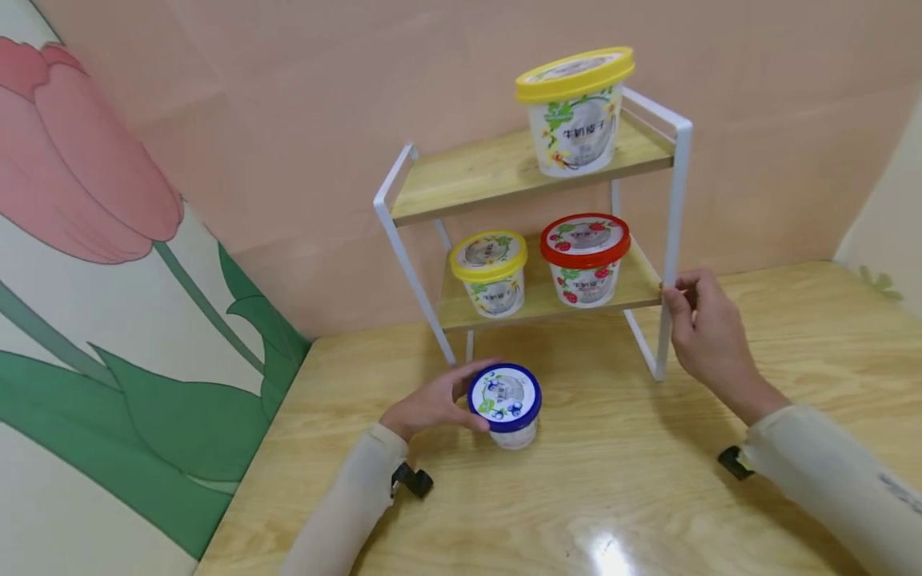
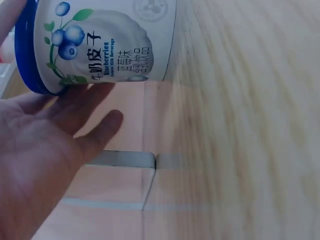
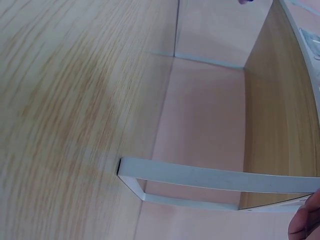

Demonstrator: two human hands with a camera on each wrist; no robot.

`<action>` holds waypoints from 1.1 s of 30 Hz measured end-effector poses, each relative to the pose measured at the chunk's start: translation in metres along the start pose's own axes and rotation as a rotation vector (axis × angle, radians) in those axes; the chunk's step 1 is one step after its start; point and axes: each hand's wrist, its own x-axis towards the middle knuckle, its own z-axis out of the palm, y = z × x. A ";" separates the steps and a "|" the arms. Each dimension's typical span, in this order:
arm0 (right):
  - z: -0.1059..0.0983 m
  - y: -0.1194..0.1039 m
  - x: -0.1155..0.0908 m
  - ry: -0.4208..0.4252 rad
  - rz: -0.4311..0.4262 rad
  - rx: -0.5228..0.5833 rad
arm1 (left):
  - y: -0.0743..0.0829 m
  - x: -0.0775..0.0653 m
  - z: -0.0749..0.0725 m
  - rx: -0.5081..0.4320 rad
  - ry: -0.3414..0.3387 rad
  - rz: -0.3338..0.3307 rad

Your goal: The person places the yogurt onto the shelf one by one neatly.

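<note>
My left hand (image 1: 439, 404) grips a small paper tub with a blue lid (image 1: 506, 398), thumb on the near side and fingers behind the lid. Blueberries are printed on the tub (image 2: 105, 42), which is upright with its base at the tabletop. With thumb and fingers, my right hand (image 1: 709, 336) pinches the white front leg of a two-tier shelf rack (image 1: 675, 208) at the lower board's height. On that lower board stand a yellow-lidded tub (image 1: 490, 274) and a red-lidded tub (image 1: 585, 260). A larger yellow-lidded tub (image 1: 576, 112) sits on the top board, toward the right.
The wooden table (image 1: 612, 480) runs under the rack and both arms. Behind is a pink backdrop (image 1: 302, 160), and a wall with a painted tulip (image 1: 86, 160) rises at the left. Black camera mounts (image 1: 412, 480) are worn at the wrists.
</note>
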 end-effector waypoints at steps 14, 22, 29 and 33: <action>-0.001 0.000 -0.001 -0.003 0.007 0.007 | 0.021 -0.005 0.037 0.074 0.415 -0.260; -0.002 0.001 0.000 -0.002 0.000 0.007 | 0.032 0.001 0.066 0.119 0.635 -0.318; -0.002 0.001 -0.001 -0.012 0.003 0.010 | 0.028 0.001 0.063 0.018 0.606 -0.316; -0.002 0.001 0.000 -0.015 0.003 0.010 | 0.024 -0.002 0.047 -0.124 0.476 -0.257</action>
